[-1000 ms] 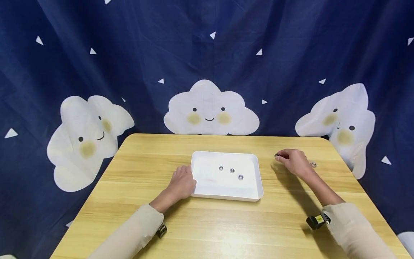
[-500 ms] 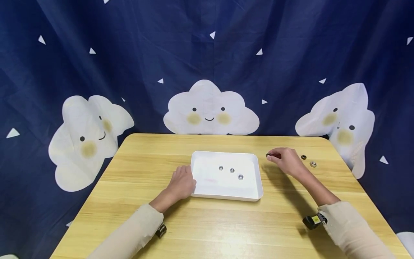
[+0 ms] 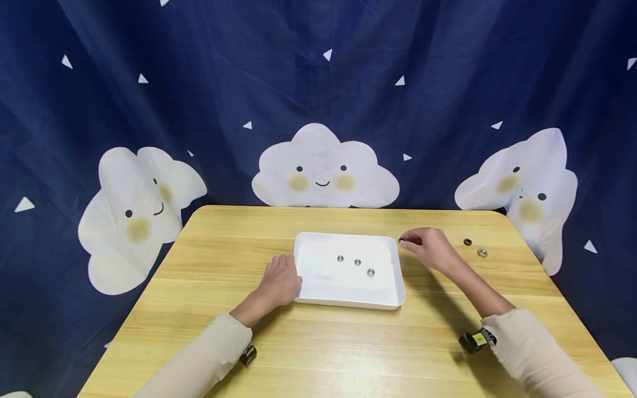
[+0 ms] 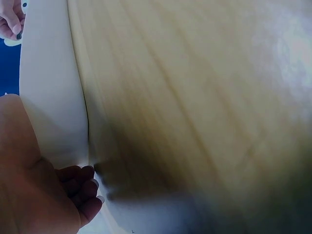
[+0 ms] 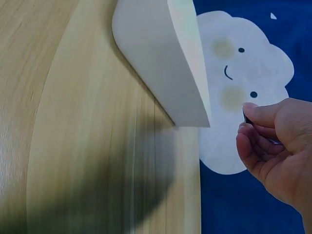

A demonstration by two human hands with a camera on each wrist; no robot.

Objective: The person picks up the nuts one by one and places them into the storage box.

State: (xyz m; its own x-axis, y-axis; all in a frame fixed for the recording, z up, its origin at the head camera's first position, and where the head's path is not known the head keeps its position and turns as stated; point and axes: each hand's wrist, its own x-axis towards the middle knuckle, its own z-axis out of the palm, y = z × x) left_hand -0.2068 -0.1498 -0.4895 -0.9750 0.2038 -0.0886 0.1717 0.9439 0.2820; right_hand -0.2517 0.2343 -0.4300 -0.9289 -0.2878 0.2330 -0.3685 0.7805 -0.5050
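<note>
A white tray lies on the table with three silver hex nuts in it, one of them larger than the others. My left hand grips the tray's left side; the left wrist view shows its fingers curled at the tray wall. Between thumb and fingertips, my right hand pinches a dark nut at the tray's far right corner. From the right wrist, that dark nut shows edge-on, mostly covered by the right hand.
To the right of my right hand, a black nut and a silver nut lie on the wooden table. Behind the table's far edge hangs a dark blue curtain with cloud figures.
My right hand has moved left to the tray's edge with the dark nut, uncovering the black nut on the table behind it. The left hand and tray have stayed put.
</note>
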